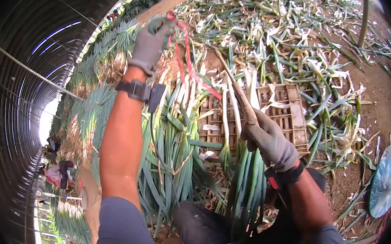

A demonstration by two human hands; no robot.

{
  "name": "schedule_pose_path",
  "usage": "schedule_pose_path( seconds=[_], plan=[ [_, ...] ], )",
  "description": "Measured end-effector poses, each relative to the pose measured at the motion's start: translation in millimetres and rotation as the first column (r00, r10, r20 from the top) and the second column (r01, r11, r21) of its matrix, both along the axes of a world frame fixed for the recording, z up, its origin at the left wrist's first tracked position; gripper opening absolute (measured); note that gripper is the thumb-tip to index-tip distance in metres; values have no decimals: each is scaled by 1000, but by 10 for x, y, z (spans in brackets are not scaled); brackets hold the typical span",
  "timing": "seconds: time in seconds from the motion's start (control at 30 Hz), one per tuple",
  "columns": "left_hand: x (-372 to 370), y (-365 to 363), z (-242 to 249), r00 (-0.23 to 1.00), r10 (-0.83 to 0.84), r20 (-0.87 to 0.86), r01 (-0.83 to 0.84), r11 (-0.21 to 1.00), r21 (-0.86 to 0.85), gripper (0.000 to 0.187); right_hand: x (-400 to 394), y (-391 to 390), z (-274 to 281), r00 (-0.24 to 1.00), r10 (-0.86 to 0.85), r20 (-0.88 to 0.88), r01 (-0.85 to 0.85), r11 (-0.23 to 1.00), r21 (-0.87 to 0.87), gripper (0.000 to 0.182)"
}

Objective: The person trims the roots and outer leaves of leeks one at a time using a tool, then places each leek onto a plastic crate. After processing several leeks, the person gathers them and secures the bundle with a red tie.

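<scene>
My left hand (149, 44), in a grey glove, is raised at the upper left with its fingers closed on a red plastic ribbon (187, 55). The ribbon trails down over a bundle of green onions (177, 120), white ends up and green leaves toward me. My right hand (271, 141), gloved too, grips a long narrow tool with a wooden handle (245, 105), its thin brown end pointing up and left. Under that hand, more green onions (248, 183) lie between my knees, near a brown slatted plastic crate (291, 103).
Stripped onion leaves (261, 25) litter the ground ahead. More onion bundles (87, 121) stand along the left, under an arched tunnel frame (36, 59). A clear plastic bag (386, 180) lies at the far right. A thin post (364, 25) rises at the upper right.
</scene>
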State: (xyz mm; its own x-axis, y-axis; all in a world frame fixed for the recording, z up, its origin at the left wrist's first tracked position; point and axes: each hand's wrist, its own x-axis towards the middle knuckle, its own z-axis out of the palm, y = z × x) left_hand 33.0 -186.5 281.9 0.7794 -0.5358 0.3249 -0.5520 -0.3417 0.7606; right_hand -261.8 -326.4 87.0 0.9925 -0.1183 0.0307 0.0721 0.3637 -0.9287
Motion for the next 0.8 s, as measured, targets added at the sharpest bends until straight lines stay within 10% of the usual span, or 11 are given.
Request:
schedule_pose_path(
  seconds=[0.13, 0.27, 0.4, 0.8],
  plan=[
    [-266, -730, 427, 826, -268, 496, 190, 961, 202, 43, -83, -44, 216, 986, -164, 32, 165, 986, -11, 47],
    [-666, -1150, 703, 745, -235, 625, -203, 812, 547, 67, 64, -255, 263, 939, -343, -29, 340, 938, -68, 46],
    [-706, -916, 505, 755, -33, 655, -312, 860, 403, 62, 180, -383, 66, 924, -368, -104, 351, 924, -150, 46],
    [-2012, 1558, -1740, 994, 82, -78, -48, 930, 365, 42, 150, -203, -38, 953, -126, -277, 144, 988, 46, 39]
  ],
)
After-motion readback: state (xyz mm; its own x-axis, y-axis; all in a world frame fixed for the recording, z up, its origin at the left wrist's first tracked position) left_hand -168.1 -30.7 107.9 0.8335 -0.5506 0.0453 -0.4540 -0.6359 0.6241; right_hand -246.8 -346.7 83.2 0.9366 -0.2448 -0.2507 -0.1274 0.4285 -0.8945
